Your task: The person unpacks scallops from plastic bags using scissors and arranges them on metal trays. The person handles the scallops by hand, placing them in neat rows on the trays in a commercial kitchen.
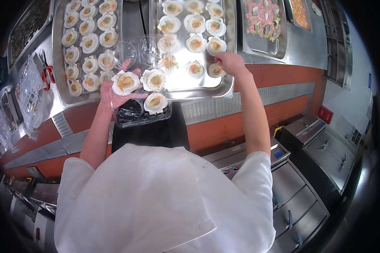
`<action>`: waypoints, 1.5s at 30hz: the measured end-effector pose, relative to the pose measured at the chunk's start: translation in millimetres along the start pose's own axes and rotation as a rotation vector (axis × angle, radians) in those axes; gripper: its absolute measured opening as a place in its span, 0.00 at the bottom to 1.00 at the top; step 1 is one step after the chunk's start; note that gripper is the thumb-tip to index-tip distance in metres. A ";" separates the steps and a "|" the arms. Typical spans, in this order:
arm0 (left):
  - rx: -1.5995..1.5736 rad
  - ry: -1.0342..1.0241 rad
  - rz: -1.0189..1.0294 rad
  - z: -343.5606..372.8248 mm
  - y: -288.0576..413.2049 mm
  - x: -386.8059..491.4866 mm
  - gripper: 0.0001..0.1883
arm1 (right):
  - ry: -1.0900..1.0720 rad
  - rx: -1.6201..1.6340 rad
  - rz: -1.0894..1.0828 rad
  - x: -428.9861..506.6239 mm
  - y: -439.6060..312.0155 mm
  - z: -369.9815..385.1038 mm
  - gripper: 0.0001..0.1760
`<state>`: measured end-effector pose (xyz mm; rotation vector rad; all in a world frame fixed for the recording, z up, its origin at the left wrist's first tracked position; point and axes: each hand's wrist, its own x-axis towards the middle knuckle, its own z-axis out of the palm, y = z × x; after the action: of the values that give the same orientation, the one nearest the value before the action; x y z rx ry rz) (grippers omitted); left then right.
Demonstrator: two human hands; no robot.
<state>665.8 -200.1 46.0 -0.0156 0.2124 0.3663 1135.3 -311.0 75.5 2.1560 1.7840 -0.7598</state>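
Observation:
My left hand (110, 96) supports an open clear plastic clamshell container (142, 121) from beneath, fingers visible through it. Three scallops on white half shells sit in its compartments: one at upper left (125, 82), one at upper right (153, 79), one at lower right (155, 102). The lower left compartment holds nothing. Its raised lid (139, 44) overlaps the steel tray (205, 94) behind. Over that tray's right side, my right hand (230, 62) has its fingers curled at a scallop shell (216, 70), just below another shell (216, 46). Whether the fingertips grip a shell is hidden.
A second steel tray (58, 91) of topped scallops lies left. Red-handled scissors (47, 74) and a plastic bag (31, 95) are beside it. To the right stand a tray of pink minced food (264, 47) and a tray of orange-yellow food (299, 14). Steel kitchen equipment (291, 189) is behind me.

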 end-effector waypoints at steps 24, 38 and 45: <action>0.011 -0.070 0.023 -10.5 -7.6 -8.7 0.53 | 0.628 0.182 -0.395 -33.1 -254.8 4.7 0.15; -0.014 -0.112 -0.048 -21.3 -11.5 -16.8 0.42 | 0.382 0.276 -0.468 -21.3 -234.0 -34.1 0.06; -0.007 -0.106 0.007 -10.6 -1.9 -22.3 0.48 | 0.457 0.804 -0.184 -30.5 -172.5 -58.8 0.08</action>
<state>644.0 -210.3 40.3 -0.0024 0.1061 0.3742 979.2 -268.6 164.9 2.8740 2.1743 -1.2856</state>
